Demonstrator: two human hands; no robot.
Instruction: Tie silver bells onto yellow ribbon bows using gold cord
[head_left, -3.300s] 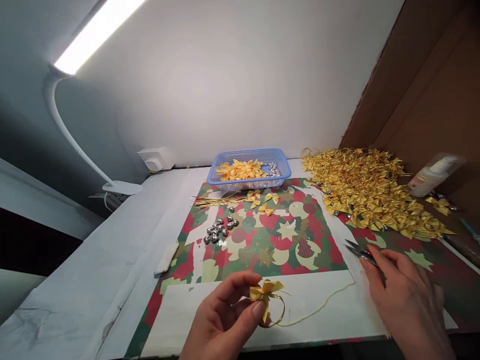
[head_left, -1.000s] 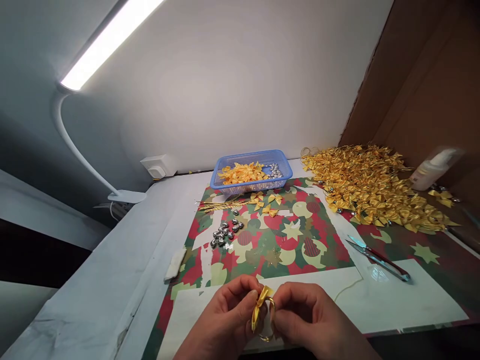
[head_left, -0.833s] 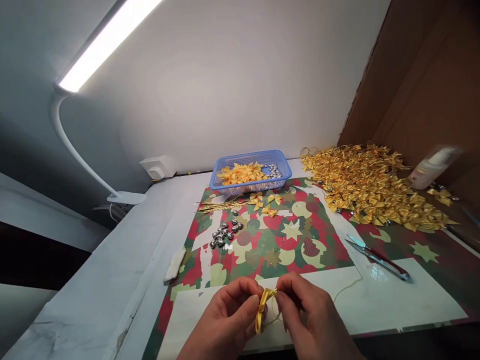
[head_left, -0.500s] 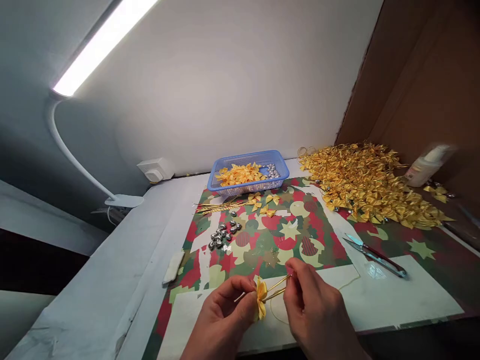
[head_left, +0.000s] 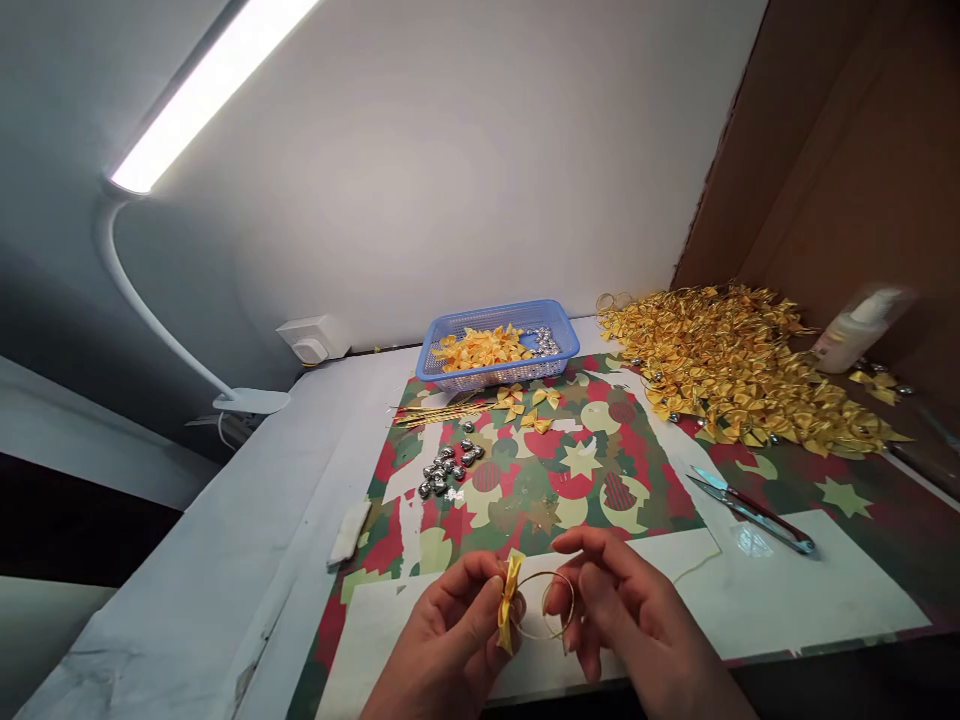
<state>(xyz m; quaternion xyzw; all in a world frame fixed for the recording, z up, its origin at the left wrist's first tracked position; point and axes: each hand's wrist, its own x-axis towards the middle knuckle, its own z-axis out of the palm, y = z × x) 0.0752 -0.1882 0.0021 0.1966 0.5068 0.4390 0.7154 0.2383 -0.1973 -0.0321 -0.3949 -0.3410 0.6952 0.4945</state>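
Between the thumb and fingers of my left hand [head_left: 457, 632] is a yellow ribbon bow [head_left: 510, 603], held edge-on above the white sheet. A thin gold cord loop [head_left: 545, 573] sticks out of the bow to the right. My right hand [head_left: 628, 618] is beside that loop, its fingers spread and partly curled, overlapping the cord in view. Whether its fingertips touch the cord, I cannot tell. A thin pale thread [head_left: 697, 568] lies on the sheet right of my right hand.
Silver bells [head_left: 439, 474], gold cords [head_left: 435, 413] and loose bows [head_left: 535, 421] lie on the patterned mat [head_left: 517, 510]. Behind stands a blue basket [head_left: 497, 379]. To the right are a heap of bows [head_left: 739, 370], thread snips [head_left: 757, 515] and a bottle [head_left: 855, 330]. A lamp [head_left: 251, 401] is at left.
My right hand has let go of the drawn-out cord ends, and its fingers have spread. The cord now curves in a round loop. The bow has turned edge-on in my left hand.
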